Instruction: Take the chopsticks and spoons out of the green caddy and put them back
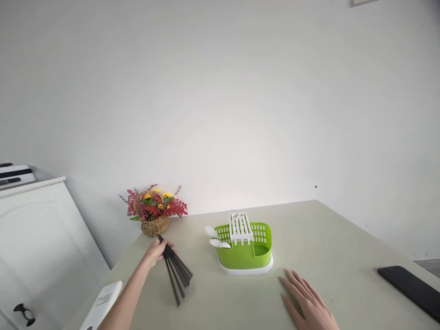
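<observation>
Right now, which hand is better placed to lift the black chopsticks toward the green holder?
Probably the left hand: it already grips the fanned black chopsticks. The right hand lies flat and empty on the table, in front of the green holder.

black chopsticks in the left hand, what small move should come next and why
Probably lift the black chopsticks and square them into a tight bundle. The left hand grips them only at their far ends, so they fan out across the table. The green cutlery holder stands just to their right with white spoons in it, and the right hand lies flat, free to help.
</observation>
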Motion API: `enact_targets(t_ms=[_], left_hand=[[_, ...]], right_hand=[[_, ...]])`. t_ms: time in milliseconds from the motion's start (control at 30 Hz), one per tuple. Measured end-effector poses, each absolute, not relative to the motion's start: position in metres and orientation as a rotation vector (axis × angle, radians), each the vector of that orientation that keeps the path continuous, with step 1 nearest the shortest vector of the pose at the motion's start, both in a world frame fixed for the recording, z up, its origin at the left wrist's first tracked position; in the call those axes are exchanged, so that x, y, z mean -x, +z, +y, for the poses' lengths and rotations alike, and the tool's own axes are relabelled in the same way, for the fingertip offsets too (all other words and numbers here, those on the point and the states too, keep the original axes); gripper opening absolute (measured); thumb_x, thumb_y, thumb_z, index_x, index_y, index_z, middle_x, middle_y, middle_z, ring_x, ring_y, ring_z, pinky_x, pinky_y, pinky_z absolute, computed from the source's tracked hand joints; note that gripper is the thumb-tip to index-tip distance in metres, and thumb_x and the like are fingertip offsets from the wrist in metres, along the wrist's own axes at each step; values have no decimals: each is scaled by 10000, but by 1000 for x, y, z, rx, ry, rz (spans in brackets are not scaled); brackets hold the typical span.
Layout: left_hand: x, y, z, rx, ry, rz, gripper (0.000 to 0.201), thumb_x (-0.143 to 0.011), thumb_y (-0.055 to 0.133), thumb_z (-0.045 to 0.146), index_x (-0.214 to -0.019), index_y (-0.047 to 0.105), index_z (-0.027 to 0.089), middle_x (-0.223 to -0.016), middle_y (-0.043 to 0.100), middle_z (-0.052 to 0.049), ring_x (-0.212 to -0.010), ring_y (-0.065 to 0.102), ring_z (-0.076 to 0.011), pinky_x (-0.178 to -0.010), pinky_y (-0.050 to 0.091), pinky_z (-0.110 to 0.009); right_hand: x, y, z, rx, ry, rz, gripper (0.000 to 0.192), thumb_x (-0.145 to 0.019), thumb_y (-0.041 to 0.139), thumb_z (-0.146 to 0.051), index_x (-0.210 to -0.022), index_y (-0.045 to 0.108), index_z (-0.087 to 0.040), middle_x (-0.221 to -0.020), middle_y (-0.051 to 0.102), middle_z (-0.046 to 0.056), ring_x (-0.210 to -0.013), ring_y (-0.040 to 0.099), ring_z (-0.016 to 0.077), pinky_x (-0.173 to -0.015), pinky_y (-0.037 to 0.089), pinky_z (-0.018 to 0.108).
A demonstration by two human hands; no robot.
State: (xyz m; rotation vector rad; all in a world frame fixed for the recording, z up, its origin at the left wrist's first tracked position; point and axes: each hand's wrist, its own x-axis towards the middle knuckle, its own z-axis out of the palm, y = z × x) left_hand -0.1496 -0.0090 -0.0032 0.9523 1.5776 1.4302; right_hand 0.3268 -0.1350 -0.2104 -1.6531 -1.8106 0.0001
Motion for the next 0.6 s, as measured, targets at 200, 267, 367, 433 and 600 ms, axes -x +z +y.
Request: enact_targets(t_ms=[200,267,367,433,600], left_hand=[[148,-41,-18,-1066,967,2024,160,-937,571,192,-777,562,180,-564,667,-28,-464,691,-242,-525,586,-341],[146,-51,-17,-1118,882,2139,183,-977,469,198,-828,573,185,-592,662,-13,-486,699,-217,-545,586,-310],[145,-64,-18,-1218,769,2296,206,-992,416,212,-916,605,180,-638,683,-32,-568,733,-222,-600,584,-299],[143,-71,-19,-1282,708,2402,219,-993,423,241,-962,627,167,-719,725,-83,-703,768,-256,-690,588,-320],[138,-83,-20,-1384,598,2598,302,-1013,383,309,-1086,623,141,-1033,755,-207,-1048,737,-340,-848,560,-404]], right_hand=[[-327,-209,-136,1695,27,-1833,499,-1008,430,-534,-1417,625,-327,-1571,469,-47,-1468,428,291,-1176,450,506],[-330,-208,-135,1705,79,-1871,513,-1005,424,-552,-1435,606,-340,-1585,442,-56,-1479,409,289,-1190,433,505],[-335,-206,-134,1713,136,-1914,515,-1003,429,-558,-1446,592,-355,-1590,429,-63,-1483,399,289,-1194,428,499],[-336,-205,-133,1713,136,-1914,506,-1001,438,-551,-1440,598,-356,-1585,436,-62,-1482,400,291,-1199,422,500],[-338,-203,-135,1700,159,-1931,506,-1003,435,-559,-1454,577,-376,-1593,422,-75,-1487,391,281,-1203,418,498]])
